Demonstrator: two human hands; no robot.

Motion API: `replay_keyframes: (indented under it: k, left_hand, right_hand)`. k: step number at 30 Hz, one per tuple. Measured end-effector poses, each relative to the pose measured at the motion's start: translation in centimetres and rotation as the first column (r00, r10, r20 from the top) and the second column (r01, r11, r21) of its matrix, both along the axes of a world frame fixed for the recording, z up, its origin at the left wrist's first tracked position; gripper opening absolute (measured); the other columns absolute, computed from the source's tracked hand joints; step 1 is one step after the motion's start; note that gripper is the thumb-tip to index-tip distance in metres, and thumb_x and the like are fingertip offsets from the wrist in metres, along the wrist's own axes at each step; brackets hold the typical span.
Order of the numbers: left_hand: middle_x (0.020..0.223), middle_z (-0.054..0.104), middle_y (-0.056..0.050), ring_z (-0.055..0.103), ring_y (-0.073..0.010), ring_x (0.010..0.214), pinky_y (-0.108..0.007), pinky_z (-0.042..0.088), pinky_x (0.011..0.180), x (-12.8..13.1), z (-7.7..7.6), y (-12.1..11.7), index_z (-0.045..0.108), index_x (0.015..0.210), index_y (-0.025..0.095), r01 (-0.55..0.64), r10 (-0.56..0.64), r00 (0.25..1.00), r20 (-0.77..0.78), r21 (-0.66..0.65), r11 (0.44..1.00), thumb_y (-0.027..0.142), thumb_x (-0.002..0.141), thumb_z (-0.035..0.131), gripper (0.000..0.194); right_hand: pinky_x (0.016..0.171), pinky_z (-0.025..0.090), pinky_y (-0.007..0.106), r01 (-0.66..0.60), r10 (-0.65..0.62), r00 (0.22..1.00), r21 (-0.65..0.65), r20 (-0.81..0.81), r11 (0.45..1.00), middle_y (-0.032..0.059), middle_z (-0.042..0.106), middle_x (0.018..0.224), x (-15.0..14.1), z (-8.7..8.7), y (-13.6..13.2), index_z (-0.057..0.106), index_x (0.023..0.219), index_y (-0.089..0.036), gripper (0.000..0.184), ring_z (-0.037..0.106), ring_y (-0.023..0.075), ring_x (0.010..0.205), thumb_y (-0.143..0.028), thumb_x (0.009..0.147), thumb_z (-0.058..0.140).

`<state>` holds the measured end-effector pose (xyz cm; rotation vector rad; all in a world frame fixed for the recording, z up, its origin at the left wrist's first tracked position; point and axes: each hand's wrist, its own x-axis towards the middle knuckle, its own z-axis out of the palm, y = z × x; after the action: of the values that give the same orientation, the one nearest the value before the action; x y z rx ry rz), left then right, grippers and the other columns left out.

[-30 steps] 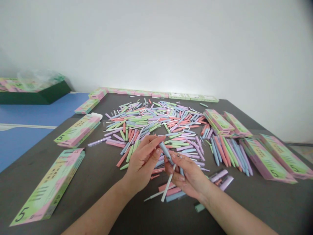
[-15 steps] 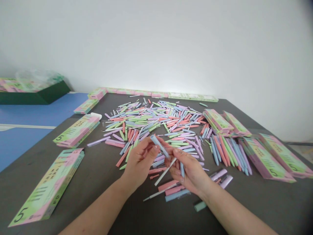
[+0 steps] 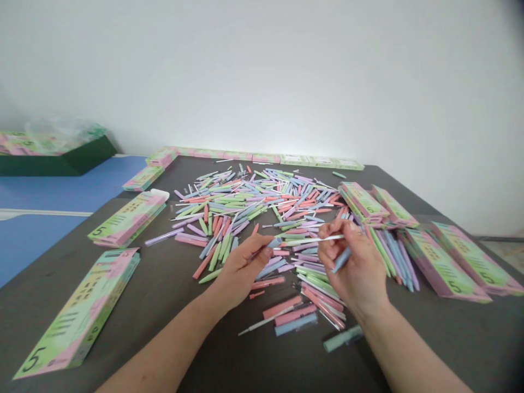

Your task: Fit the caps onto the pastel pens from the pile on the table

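Observation:
Between the thumb and fingers of my left hand (image 3: 241, 267) is a light blue pen barrel (image 3: 275, 242), most of it hidden by the grip. My right hand (image 3: 356, 267) pinches a thin white pen refill (image 3: 313, 240) that points left toward that barrel. A second blue pen part (image 3: 341, 260) is tucked into the same right palm. Under and between my hands lie loose parts: a blue cap (image 3: 295, 324), pink caps (image 3: 295, 315), a white refill (image 3: 266, 323) and a grey-green cap (image 3: 341, 338).
A wide heap of pastel pen parts (image 3: 254, 202) covers the table's middle. Pens lie in a row (image 3: 395, 254) at right, beside printed boxes (image 3: 446, 262). More boxes stand at left (image 3: 82, 311) and along the back edge (image 3: 266, 158). A dark green tray (image 3: 82, 155) sits far left.
My hands have moved apart. The right one went right and up with the refill and blue part; the left, still holding the barrel, shifted slightly, and the barrel now lies more level.

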<state>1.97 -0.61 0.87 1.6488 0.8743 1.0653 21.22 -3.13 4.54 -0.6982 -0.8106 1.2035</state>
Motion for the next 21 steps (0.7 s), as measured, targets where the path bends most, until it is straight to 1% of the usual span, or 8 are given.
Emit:
replay_keyframes:
  k: [2, 6, 10, 15, 21]
  left_hand:
    - [0.093, 0.061, -0.005, 0.056, -0.0157, 0.084, -0.028, 0.044, 0.078, 0.0, -0.3, 0.0, 0.068, 0.107, 0.017, 0.012, -0.01, 0.999, -0.034, 0.059, 0.998, 0.033, 0.091, 0.055, 0.027]
    - [0.093, 0.062, -0.006, 0.056, -0.0163, 0.088, -0.028, 0.044, 0.08, 0.0, -0.1, 0.0, 0.067, 0.112, 0.017, 0.064, -0.047, 0.991, -0.129, 0.125, 0.99, 0.028, 0.092, 0.052, 0.027]
    - [0.091, 0.061, -0.006, 0.057, -0.0161, 0.086, -0.028, 0.044, 0.08, 0.1, 0.4, -0.2, 0.067, 0.114, 0.017, 0.053, -0.032, 0.989, -0.145, 0.143, 0.988, 0.027, 0.092, 0.052, 0.028]
    - [0.092, 0.062, -0.007, 0.057, -0.0174, 0.086, -0.029, 0.045, 0.079, 0.0, 0.7, -0.3, 0.068, 0.115, 0.019, 0.064, -0.031, 0.979, -0.201, 0.162, 0.985, 0.028, 0.093, 0.051, 0.03]
    - [0.096, 0.062, -0.008, 0.058, -0.0187, 0.092, -0.032, 0.044, 0.085, 0.0, 0.9, -0.4, 0.067, 0.119, 0.02, 0.086, -0.045, 0.97, -0.241, 0.161, 0.983, 0.027, 0.094, 0.049, 0.032]
  right_hand:
    - [0.038, 0.027, 0.018, 0.03, -0.031, 0.999, 0.024, 0.036, 0.999, 0.0016, 0.055, 0.074, 0.1, 0.2, -0.1, 0.059, 0.075, -0.019, 0.019, 0.038, 0.0061, 0.048, -0.035, 0.085, 0.062]
    - [0.038, 0.027, 0.019, 0.031, -0.034, 0.995, 0.033, 0.094, 0.999, 0.0014, 0.057, 0.073, -0.1, 0.2, -0.2, 0.058, 0.074, -0.02, 0.02, 0.039, 0.0062, 0.046, -0.035, 0.085, 0.063]
    - [0.037, 0.026, 0.02, 0.023, -0.026, 0.993, 0.026, 0.119, 0.999, 0.0014, 0.058, 0.073, -0.1, 0.1, -0.2, 0.059, 0.074, -0.019, 0.02, 0.039, 0.0059, 0.044, -0.036, 0.085, 0.062]
    - [0.037, 0.025, 0.02, -0.002, 0.001, 0.992, 0.013, 0.124, 1.0, 0.0014, 0.057, 0.072, -0.1, -0.2, -0.1, 0.058, 0.075, -0.019, 0.021, 0.039, 0.0059, 0.044, -0.037, 0.085, 0.063]
    - [0.037, 0.028, 0.018, -0.049, 0.051, 0.991, -0.017, 0.12, 0.999, 0.0012, 0.057, 0.072, -0.6, -0.6, -0.1, 0.059, 0.076, -0.018, 0.02, 0.041, 0.0056, 0.045, -0.035, 0.086, 0.061]
